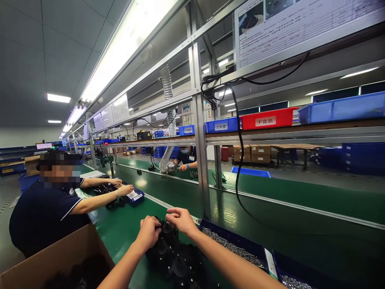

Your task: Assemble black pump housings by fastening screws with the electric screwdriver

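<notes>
head view: on the green desk (pixel 120 232), my left hand (pixel 148 232) curls at the far end of the black parts (pixel 179 265); my right hand (pixel 182 220) brings thumb and fingertips together above them, gripping what, i cannot tell. fasteners (pixel 231 247) lie right of the parts. i judge this fine fingertip work; next calls for steadiness.

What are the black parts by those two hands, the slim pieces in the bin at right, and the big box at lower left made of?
The black parts look like plastic: dark, with soft highlights, though coated metal is possible. The slim pieces seem metal, plain or plated, going by their bright silvery glint. The box looks like cardboard: dull, plain brown, with thin edges.
</notes>
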{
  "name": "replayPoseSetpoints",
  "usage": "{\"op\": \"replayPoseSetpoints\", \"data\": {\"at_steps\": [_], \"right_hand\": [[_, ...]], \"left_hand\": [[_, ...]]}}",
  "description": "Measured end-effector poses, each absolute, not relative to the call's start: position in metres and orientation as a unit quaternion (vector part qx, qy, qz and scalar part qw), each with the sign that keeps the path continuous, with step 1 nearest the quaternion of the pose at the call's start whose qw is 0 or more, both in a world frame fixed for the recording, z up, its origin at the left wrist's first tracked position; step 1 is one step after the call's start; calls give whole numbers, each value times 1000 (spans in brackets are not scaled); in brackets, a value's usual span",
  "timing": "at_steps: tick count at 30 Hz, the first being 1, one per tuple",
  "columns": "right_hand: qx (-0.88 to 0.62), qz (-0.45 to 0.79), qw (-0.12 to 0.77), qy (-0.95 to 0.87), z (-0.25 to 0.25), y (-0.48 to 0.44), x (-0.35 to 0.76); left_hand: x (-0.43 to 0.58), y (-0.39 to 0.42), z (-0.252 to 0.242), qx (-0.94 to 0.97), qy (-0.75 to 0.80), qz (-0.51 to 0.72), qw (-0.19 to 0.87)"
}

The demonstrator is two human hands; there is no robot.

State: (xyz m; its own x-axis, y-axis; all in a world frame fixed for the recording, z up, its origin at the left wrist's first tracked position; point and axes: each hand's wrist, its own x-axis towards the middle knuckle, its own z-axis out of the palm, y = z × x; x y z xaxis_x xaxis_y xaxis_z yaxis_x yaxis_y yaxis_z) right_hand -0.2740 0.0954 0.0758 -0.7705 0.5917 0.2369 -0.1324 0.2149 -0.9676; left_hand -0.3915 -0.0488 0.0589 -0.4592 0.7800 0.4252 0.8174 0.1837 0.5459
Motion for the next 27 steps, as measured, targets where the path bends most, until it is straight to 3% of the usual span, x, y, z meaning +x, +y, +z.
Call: {"op": "replayPoseSetpoints", "data": {"at_steps": [5,10,27], "right_hand": [[-156,579,315,-736,81,93,-267],[-166,570,271,-758,85,93,-259],[-197,348,232,-887,73,87,-262]], "left_hand": [[-376,-43,70,-535,-684,-494,-44],[-374,-39,78,-533,-645,-544,-68],[-409,-22,65,-490,-734,-468,36]]}}
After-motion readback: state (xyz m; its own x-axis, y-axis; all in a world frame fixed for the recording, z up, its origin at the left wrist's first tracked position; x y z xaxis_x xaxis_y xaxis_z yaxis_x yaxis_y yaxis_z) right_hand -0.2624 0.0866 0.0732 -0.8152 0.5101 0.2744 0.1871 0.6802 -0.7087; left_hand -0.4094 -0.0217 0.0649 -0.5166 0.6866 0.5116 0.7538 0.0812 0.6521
